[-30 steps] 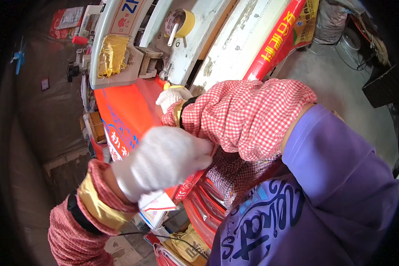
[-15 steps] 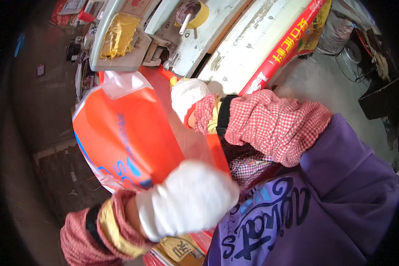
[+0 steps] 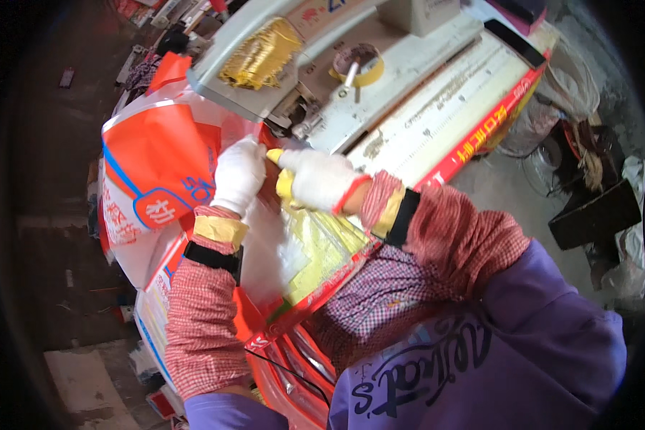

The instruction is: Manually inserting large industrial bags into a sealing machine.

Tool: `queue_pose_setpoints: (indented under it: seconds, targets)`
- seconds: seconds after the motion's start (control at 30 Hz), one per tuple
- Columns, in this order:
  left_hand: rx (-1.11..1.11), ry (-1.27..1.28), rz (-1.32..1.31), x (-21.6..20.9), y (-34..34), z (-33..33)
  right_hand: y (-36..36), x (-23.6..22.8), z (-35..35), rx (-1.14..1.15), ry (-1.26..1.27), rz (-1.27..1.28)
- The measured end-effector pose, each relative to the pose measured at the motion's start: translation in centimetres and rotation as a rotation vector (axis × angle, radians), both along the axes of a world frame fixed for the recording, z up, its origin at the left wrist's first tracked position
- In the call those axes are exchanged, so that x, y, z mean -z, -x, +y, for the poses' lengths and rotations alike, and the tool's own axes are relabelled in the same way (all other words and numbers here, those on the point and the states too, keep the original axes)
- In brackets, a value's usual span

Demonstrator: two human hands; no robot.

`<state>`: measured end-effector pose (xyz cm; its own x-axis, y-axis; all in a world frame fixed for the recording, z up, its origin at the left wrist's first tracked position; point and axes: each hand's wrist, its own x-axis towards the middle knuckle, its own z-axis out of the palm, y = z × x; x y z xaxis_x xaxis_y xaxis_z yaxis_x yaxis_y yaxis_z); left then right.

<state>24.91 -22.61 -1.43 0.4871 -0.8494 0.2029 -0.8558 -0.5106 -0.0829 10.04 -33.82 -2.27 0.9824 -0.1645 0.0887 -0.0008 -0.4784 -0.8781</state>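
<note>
A large orange, white and blue printed plastic bag [image 3: 175,140] spreads out at the left, beside the head of a grey sewing machine [image 3: 380,93]. My left hand [image 3: 240,172], in a white knitted glove, is closed on the bag's edge just in front of the machine head. Close by on its right, my right hand [image 3: 319,179] wears a white glove with yellow fingertips. Its fingers are curled in at the same edge of orange plastic, and the glove hides part of the grip. The needle area is mostly hidden by the machine head.
A tape roll [image 3: 357,66] with a white stick lies on the machine bed. A yellow woven pad [image 3: 261,54] is fixed to the machine head. A dark phone [image 3: 514,43] rests on the white table edge. Yellowish plastic [image 3: 319,261] lies below my hands. A dark box [image 3: 596,215] stands at the right.
My left hand has swept up and away from my body to the bag's edge near the machine. My right hand has shifted slightly. The bag has moved left, and the whole view has turned.
</note>
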Motion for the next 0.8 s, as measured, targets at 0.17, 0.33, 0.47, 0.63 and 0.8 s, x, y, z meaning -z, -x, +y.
queue_pose_setpoints:
  seconds: [0.17,0.33,0.47,0.63,0.8]
  targets:
    - [-0.066,-0.141,0.154,-5.6,4.3,4.2,-3.3,1.8,3.0,0.038,0.411,-0.185]
    - [-0.025,-0.565,-0.064,-19.0,11.7,12.0,-7.4,2.3,4.9,0.093,0.895,-0.048]
    - [0.311,-0.001,-0.877,-24.2,11.1,17.2,-6.8,-3.7,11.3,-0.45,0.889,0.114]
    - [-0.135,0.44,0.089,-18.3,8.6,24.4,-1.7,-6.0,11.5,-0.487,0.398,-0.586]
    - [-0.547,-0.196,-0.161,-5.1,5.2,34.0,1.3,-6.8,3.7,-0.078,0.14,-0.635]
